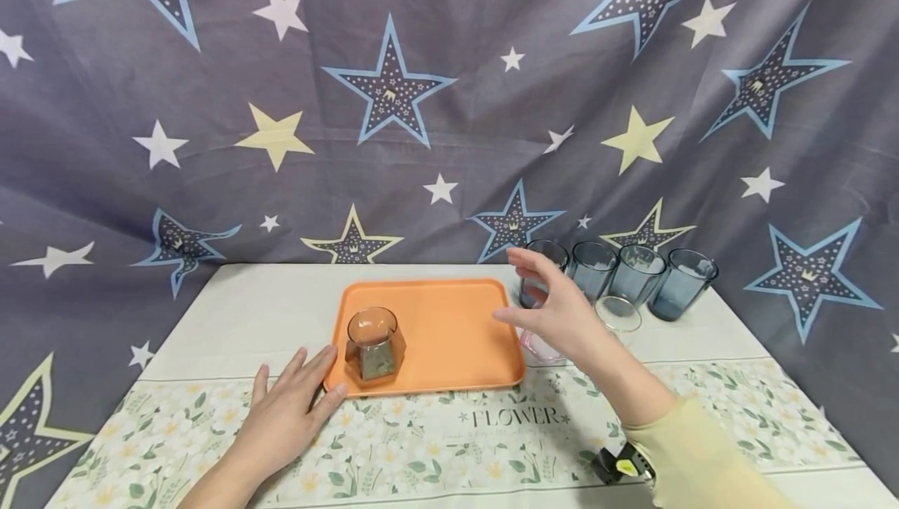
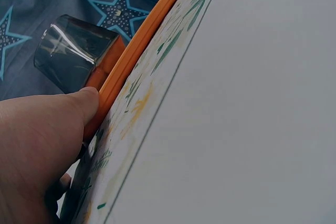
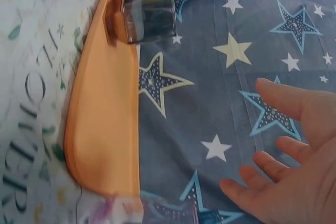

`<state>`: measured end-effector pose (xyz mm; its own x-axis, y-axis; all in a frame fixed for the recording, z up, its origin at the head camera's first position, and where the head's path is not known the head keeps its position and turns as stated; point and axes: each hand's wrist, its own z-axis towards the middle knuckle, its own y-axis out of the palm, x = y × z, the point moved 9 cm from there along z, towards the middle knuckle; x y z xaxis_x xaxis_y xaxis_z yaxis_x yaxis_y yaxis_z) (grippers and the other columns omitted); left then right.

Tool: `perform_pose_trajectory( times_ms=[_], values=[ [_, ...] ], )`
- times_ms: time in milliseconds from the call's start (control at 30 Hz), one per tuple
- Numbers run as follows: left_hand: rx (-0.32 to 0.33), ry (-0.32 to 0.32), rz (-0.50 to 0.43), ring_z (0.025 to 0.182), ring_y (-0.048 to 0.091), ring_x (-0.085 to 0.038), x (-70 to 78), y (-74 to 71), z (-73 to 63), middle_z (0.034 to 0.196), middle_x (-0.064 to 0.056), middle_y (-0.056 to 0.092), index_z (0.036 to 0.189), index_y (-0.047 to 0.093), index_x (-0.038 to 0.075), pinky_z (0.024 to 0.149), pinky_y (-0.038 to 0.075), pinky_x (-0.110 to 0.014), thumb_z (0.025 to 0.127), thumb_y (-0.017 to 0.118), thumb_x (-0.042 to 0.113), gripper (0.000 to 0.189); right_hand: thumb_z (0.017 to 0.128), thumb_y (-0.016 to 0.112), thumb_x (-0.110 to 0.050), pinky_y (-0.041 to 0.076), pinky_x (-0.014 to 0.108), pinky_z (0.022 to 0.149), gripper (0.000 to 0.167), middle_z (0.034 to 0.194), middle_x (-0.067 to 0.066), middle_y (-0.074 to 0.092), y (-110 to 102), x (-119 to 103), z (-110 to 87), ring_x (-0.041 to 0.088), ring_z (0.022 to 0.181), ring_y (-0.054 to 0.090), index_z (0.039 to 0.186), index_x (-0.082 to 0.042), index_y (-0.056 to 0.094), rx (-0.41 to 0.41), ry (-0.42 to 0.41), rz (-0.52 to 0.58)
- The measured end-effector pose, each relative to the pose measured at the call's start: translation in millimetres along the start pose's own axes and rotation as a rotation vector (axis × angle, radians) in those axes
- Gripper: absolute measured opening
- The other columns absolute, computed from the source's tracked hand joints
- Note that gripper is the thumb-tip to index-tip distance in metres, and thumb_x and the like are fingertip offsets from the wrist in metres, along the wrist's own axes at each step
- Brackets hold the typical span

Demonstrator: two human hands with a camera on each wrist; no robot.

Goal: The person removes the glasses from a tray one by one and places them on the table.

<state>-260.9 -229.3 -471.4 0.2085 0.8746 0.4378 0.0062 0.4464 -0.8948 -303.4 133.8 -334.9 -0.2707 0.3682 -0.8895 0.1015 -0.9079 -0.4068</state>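
An orange tray (image 1: 449, 337) lies on the table with a smoky grey glass (image 1: 374, 357) standing upright near its left end. My left hand (image 1: 284, 415) rests at the tray's near left corner, fingers spread and fairly straight. In the left wrist view, the thumb (image 2: 90, 100) touches the tray's rim beside the glass. Over the tray's right edge hovers my right hand (image 1: 558, 314), holding nothing, its fingers and thumb spread apart. Beneath that hand sits a pinkish clear glass item (image 1: 539, 348), partly covered by the wrist.
Several blue glasses (image 1: 691, 286) stand in a row at the back right. A clear round glass item (image 1: 620, 314) is in front of them, partly hidden by the forearm. A floral cloth (image 1: 435, 446) covers the table, and a star-patterned curtain (image 1: 449, 150) hangs behind.
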Motion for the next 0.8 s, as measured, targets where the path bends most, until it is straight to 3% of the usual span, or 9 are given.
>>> perform_pose_trajectory(
  times_ms=[267,467,800],
  values=[
    [-0.009,-0.006,-0.008,0.162,0.026,-0.052,0.0,1.0,0.3,0.171,-0.017,0.046,0.169,0.046,0.009,0.121,-0.006,-0.083,0.114,0.057,0.057,0.074,0.088,0.095,-0.004,0.041,0.051,0.126,0.088,0.162,0.011,0.055,33.3,-3.8,7.1,0.032,0.151,0.050,0.164,-0.010,0.050,-0.050,-0.032,0.074],
    [-0.011,-0.013,-0.006,0.162,0.026,-0.053,-0.1,2.2,0.5,0.170,-0.017,0.047,0.170,0.046,0.009,0.121,-0.007,-0.082,0.113,0.056,0.058,0.075,0.088,0.095,-0.005,0.041,0.051,0.126,0.089,0.161,0.011,0.056,61.5,-6.6,10.8,0.031,0.150,0.051,0.165,-0.014,0.050,-0.102,-0.040,0.113],
    [0.004,-0.005,-0.003,0.161,0.028,-0.052,1.7,2.2,0.1,0.169,-0.017,0.049,0.169,0.047,0.009,0.121,-0.006,-0.083,0.114,0.057,0.056,0.073,0.090,0.094,-0.008,0.039,0.051,0.127,0.091,0.163,0.009,0.053,107.0,-1.6,18.6,0.035,0.151,0.049,0.168,-0.018,0.048,-0.183,-0.004,0.225]
  ],
)
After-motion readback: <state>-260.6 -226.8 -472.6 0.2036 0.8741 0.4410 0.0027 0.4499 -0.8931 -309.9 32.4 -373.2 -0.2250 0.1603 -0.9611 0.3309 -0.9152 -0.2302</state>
